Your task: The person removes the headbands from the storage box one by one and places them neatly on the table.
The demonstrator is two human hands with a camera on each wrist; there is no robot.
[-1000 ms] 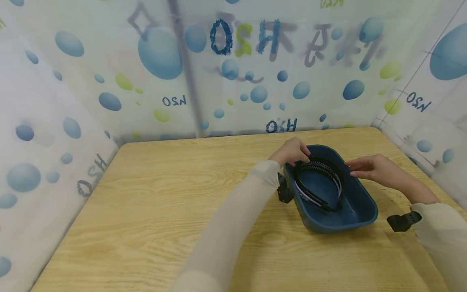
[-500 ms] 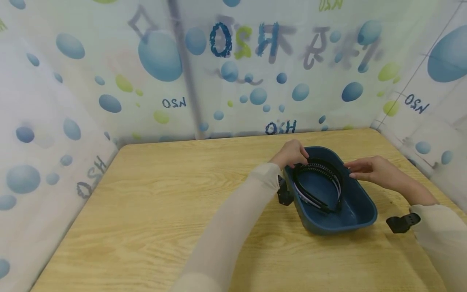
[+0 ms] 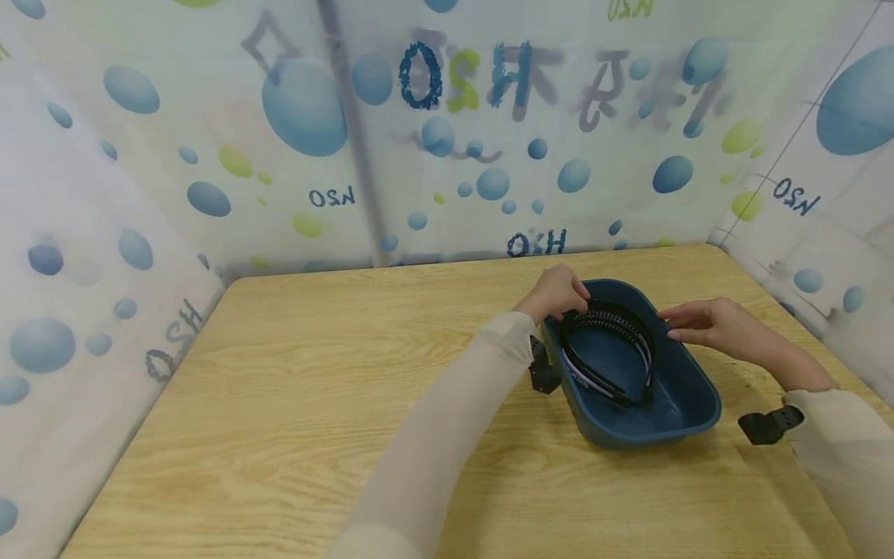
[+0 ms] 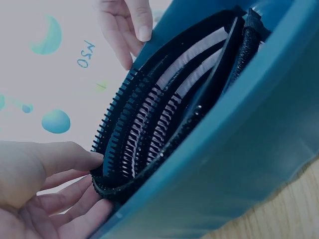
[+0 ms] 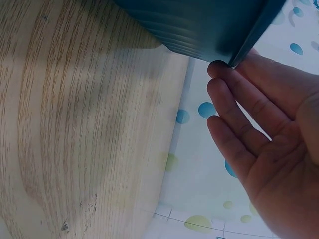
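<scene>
A deep blue plastic basin [image 3: 698, 423] stands on the right part of the table. Inside it lie several headbands [image 3: 646, 326], nested together, mostly black. In the left wrist view some of the headbands [image 4: 149, 124] show rows of comb teeth and pale lilac strips, and one dark band sparkles. My left hand [image 3: 556, 291] reaches over the basin's far left rim and pinches the headbands at their curved end, thumb on the toothed side. My right hand [image 3: 722, 330] pinches the basin's right rim between thumb and index finger; its other fingers [image 5: 232, 144] extend loosely outside.
The basin rests on a light wood-grain table [image 3: 314, 404]. Behind and beside the table hang white sheets [image 3: 454, 186] printed with blue and green bubbles. A black wrist camera [image 3: 770, 425] sits near the right sleeve, another black wrist camera [image 3: 543, 366] beside the left.
Almost nothing differs. Both hands keep their places at the basin and the headbands stay inside it; the head view shifts very slightly.
</scene>
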